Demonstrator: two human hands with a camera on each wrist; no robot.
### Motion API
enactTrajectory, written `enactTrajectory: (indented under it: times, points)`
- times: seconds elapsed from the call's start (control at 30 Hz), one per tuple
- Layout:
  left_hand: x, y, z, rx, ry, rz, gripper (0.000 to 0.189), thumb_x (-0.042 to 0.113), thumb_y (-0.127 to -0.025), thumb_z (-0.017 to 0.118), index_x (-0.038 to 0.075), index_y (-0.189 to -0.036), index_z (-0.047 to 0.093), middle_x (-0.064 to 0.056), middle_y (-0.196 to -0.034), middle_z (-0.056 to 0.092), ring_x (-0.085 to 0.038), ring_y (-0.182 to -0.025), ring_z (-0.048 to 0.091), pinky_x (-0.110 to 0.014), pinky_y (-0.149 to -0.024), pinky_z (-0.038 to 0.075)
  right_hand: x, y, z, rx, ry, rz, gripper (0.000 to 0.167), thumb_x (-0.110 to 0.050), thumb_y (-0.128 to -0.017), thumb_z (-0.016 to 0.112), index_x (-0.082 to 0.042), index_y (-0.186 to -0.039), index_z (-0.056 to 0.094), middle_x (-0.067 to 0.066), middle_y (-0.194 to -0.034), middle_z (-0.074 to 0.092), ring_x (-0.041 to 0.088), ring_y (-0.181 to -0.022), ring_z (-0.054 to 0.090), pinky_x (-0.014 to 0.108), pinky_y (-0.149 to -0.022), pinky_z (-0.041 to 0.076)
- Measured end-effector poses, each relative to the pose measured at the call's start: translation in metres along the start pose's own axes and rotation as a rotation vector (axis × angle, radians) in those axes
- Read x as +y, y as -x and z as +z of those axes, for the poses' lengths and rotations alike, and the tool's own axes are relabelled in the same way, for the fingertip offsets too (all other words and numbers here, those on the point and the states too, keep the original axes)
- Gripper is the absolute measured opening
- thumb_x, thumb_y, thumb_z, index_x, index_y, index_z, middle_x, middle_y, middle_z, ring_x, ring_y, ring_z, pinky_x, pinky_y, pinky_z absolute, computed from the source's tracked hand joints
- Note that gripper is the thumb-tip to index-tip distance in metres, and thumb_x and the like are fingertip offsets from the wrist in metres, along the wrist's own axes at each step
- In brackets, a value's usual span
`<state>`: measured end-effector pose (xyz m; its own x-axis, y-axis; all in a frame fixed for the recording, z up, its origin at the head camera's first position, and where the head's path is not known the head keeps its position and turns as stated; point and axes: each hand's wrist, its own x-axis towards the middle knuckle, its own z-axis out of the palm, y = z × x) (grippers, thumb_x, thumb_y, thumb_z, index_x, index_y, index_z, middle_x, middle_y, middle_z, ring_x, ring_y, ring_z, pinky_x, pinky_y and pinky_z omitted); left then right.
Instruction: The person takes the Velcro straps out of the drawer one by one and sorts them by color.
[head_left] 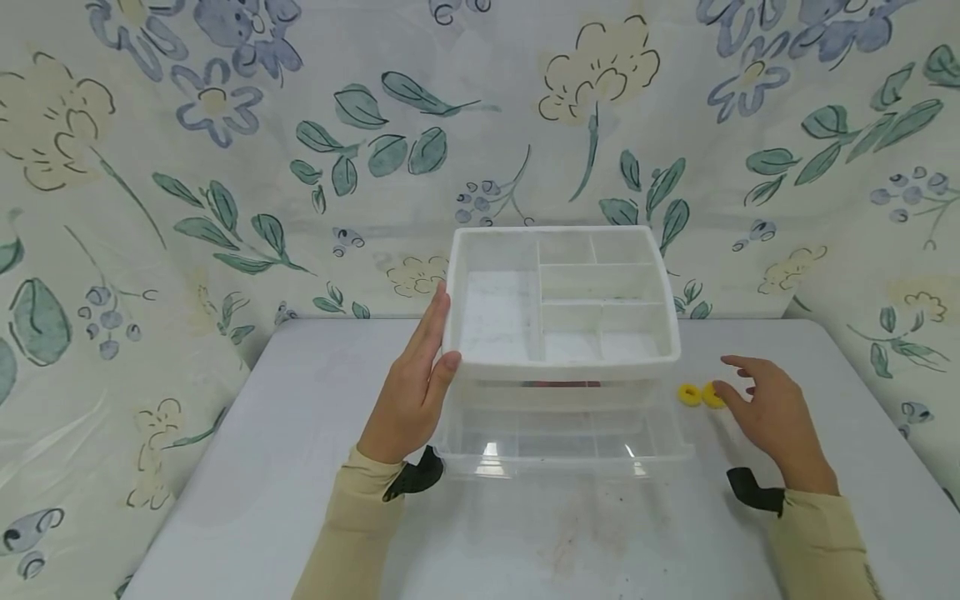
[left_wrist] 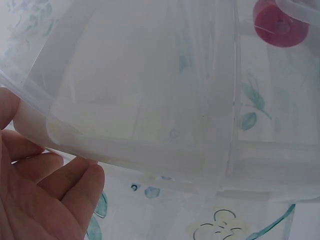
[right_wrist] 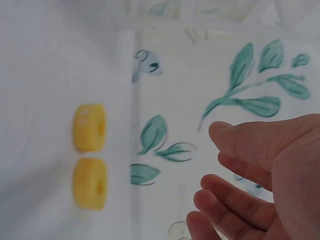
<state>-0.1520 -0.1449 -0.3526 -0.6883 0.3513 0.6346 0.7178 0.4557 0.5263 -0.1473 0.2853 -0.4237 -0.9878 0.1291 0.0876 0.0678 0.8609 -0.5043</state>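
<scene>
A white plastic tray (head_left: 562, 369) with several compartments sits above a clear bin (head_left: 555, 467). My left hand (head_left: 411, 385) holds the tray's left side, thumb at the front corner and fingers along the side wall. In the left wrist view, the thumb and fingers lie on either side of its translucent edge. Through the plastic shows a red roll (left_wrist: 280, 25) with a small centre hole. My right hand (head_left: 776, 417) hovers by two thick yellow rings (head_left: 689, 395) on the table, fingers loosely bent, nothing in it. In the right wrist view, the rings stand apart from the fingers.
The white table (head_left: 315, 467) carries brownish smudges (head_left: 585, 533) in front of the bin. Flower-patterned sheeting (head_left: 495, 142) hangs behind the table and along both sides.
</scene>
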Motion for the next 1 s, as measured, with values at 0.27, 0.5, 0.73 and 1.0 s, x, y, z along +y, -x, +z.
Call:
enactTrajectory:
  times: [0.27,0.5,0.73,1.0]
  points:
    - [-0.001,0.0,0.002,0.008,0.007,0.003,0.064,0.037,-0.11,0.038,0.005,-0.161,0.016,-0.012,-0.168,0.014,-0.024,-0.153,0.017,-0.031,-0.122,0.018,-0.022,0.012,-0.014,0.135,0.004,-0.103,0.045,-0.014,-0.095,0.071,0.002,-0.134,0.057,0.033,-0.135,0.05,0.052,-0.105,0.056,0.063,-0.081,0.053]
    - [-0.001,0.0,0.002,0.011,0.001,0.004,0.064,0.037,-0.11,0.038,0.005,-0.161,0.017,-0.014,-0.167,0.015,-0.023,-0.153,0.018,-0.031,-0.122,0.018,-0.041,0.025,-0.028,0.238,-0.013,-0.194,0.043,-0.01,-0.092,0.073,0.001,-0.131,0.06,0.03,-0.134,0.054,0.049,-0.105,0.056,0.065,-0.08,0.052]
    - [0.0,0.0,0.001,-0.001,-0.007,-0.008,0.063,0.038,-0.11,0.037,0.006,-0.161,0.017,-0.007,-0.168,0.014,-0.023,-0.153,0.018,-0.032,-0.122,0.019,-0.056,0.037,-0.035,0.297,-0.041,-0.255,0.047,-0.009,-0.089,0.077,-0.001,-0.132,0.061,0.026,-0.134,0.056,0.045,-0.106,0.056,0.064,-0.079,0.052]
    - [0.0,0.0,0.0,0.0,-0.009,-0.004,0.064,0.04,-0.11,0.036,0.005,-0.161,0.018,-0.009,-0.168,0.015,-0.024,-0.153,0.018,-0.033,-0.122,0.02,-0.073,0.05,-0.042,0.39,-0.055,-0.359,0.05,-0.005,-0.082,0.083,-0.004,-0.129,0.065,0.02,-0.131,0.061,0.039,-0.108,0.057,0.028,-0.079,0.049]
